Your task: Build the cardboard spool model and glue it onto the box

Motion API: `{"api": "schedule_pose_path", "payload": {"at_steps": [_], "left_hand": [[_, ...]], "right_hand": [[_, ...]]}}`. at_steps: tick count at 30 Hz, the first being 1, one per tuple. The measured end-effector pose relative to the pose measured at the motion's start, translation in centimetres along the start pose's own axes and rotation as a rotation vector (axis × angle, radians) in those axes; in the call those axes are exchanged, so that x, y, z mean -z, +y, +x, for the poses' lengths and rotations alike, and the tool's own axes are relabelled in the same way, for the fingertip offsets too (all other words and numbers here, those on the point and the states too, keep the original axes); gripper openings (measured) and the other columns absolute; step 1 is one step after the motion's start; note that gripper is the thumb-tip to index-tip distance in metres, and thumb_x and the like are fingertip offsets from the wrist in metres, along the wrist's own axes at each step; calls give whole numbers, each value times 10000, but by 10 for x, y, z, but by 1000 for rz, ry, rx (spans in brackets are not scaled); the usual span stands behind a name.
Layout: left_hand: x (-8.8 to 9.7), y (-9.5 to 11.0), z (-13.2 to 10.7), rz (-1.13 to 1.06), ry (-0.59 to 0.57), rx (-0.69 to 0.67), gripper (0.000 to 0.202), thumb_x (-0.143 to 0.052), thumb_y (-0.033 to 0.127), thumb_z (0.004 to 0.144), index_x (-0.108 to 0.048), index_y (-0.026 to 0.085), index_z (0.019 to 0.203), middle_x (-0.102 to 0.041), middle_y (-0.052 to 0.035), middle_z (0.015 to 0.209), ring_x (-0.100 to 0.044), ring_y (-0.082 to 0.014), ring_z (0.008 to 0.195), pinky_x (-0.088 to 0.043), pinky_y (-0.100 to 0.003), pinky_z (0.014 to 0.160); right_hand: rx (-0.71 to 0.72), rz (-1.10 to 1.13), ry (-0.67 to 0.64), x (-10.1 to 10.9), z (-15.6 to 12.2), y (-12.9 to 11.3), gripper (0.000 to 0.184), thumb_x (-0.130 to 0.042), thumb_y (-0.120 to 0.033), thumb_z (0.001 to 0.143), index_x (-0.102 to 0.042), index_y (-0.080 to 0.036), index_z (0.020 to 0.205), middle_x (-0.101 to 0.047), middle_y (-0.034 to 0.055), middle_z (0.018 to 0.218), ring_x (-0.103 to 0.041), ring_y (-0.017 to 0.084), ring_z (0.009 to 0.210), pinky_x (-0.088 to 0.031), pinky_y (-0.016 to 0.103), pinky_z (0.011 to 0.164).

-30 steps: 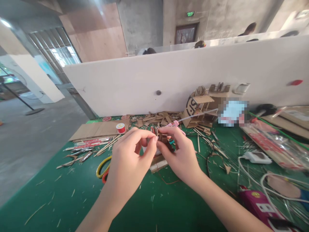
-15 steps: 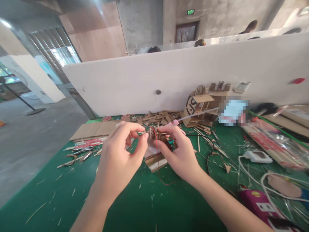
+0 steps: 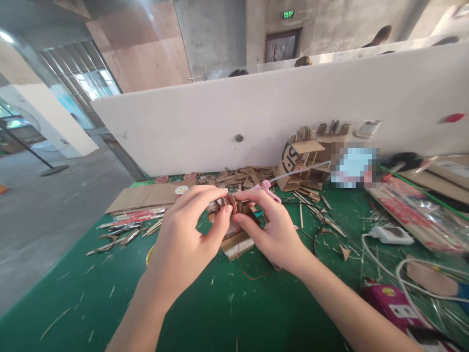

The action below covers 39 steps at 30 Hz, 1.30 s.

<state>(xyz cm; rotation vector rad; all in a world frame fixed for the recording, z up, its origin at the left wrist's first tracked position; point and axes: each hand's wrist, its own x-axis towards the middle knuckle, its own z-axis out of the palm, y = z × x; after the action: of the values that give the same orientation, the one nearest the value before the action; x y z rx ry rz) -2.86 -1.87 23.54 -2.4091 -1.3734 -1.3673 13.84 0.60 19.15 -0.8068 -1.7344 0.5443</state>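
Between my two hands, above the green table, is a small round cardboard spool [image 3: 231,201] with red thread [image 3: 240,254] wound on it. The loose thread hangs down and trails over the table. My left hand [image 3: 194,220] pinches the spool's left side between thumb and fingers. From the right, my right hand [image 3: 266,220] grips its other side with thumb and forefinger. Behind the hands lies a pink glue gun [image 3: 269,188], partly covered by my right hand. A piece of cardboard [image 3: 236,246] rests on the table below the spool.
A cardboard structure [image 3: 298,161] stands against the white partition [image 3: 190,127]. Cardboard scraps [image 3: 244,177] lie along its foot. At the right are a white charger [image 3: 392,235], a purple power strip [image 3: 392,305], cables and packs of sticks [image 3: 410,215]. A cardboard sheet [image 3: 142,196] lies at left.
My left fingers have shifted right, from a spot left of the spool onto its side. A round-lidded tub behind my left hand now shows. My right hand stays nearly in place.
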Motion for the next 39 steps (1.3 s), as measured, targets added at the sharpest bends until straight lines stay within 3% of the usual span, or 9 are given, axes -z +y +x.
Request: {"api": "schedule_pose_path", "payload": {"at_steps": [8, 15, 18, 22, 29, 36, 39], "left_hand": [[4, -6, 4, -55, -68, -1, 213, -587, 299, 885, -671, 233, 1069, -691, -38, 1084, -650, -200, 1024, -538, -297, 852], [10, -7, 4, -70, -151, 20, 328, -661, 389, 824, -636, 271, 1130, -706, -36, 1052, -684, -198, 886, -574, -289, 743], [15, -8, 1, -22, -216, 94, 527, -686, 476, 784, -552, 303, 1263, -655, -51, 1212, -653, -259, 1052, -574, -347, 824], [20, -9, -2, 55, -449, 229, 762, -648, 571, 779, -321, 360, 1433, -447, -41, 1469, -513, -319, 1272, -545, -412, 922], [19, -13, -1, 71, -449, 280, 667, -579, 594, 822, -307, 402, 1400, -539, 1, 1376, -540, -303, 1244, -557, -410, 887], [28, -19, 1, 72, -563, 232, 767, -633, 615, 768, -274, 414, 1416, -464, -8, 1452, -516, -322, 1265, -563, -418, 868], [30, -21, 2, -15, -569, 227, 608, -598, 562, 824, -371, 368, 1354, -524, -21, 1380, -536, -280, 1240, -536, -408, 936]], "right_hand": [[-9, 145, -64, 2, -1, 0, 227, -596, -253, 890, -583, -263, 1116, -651, 34, 1046, -615, 184, 989, -546, 340, 825], [-21, 265, -20, -5, -4, 3, 239, -604, -237, 893, -574, -274, 1127, -646, 21, 1064, -622, 156, 981, -534, 316, 852], [-15, 318, -5, -7, -5, 4, 258, -614, -215, 889, -569, -292, 1131, -636, 12, 1119, -614, 148, 1030, -522, 306, 886], [-31, 384, -3, -7, -4, 5, 264, -630, -211, 881, -571, -288, 1126, -624, 22, 1158, -606, 166, 1074, -502, 341, 937], [-28, 332, -40, -5, -4, 4, 249, -651, -222, 866, -594, -273, 1103, -650, 18, 1065, -619, 166, 1003, -505, 337, 888], [8, 276, -78, 2, -2, 1, 258, -645, -203, 868, -596, -281, 1109, -656, 11, 1099, -605, 158, 1058, -505, 306, 896], [7, 264, -62, 1, -2, 1, 262, -661, -208, 858, -599, -288, 1099, -665, 1, 1067, -617, 149, 1024, -517, 290, 864]]}}
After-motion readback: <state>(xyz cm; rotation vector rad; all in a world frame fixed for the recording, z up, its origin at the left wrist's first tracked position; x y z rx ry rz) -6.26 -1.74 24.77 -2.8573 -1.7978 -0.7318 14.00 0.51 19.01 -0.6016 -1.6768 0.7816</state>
